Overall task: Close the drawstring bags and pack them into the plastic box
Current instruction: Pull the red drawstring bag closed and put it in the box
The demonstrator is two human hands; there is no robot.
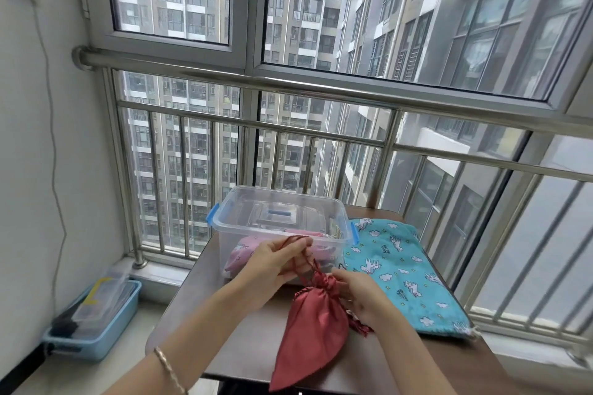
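A red satin drawstring bag [313, 327] lies on the small brown table [244, 346], its mouth gathered tight. My left hand [272, 261] pinches the red cord and holds it up taut above the bag. My right hand [361, 293] grips the gathered neck and the tasselled cord end at the bag's right. Behind them stands the clear plastic box [321, 205] with blue latches, open, holding a pink bag [239, 255] and other fabric. A turquoise unicorn-print bag [404, 269] lies flat to the right of the box.
A steel railing [321, 86] and windows run just behind the table. On the floor at the left sits a light-blue tray [106, 335] with tools. A cable hangs down the left wall.
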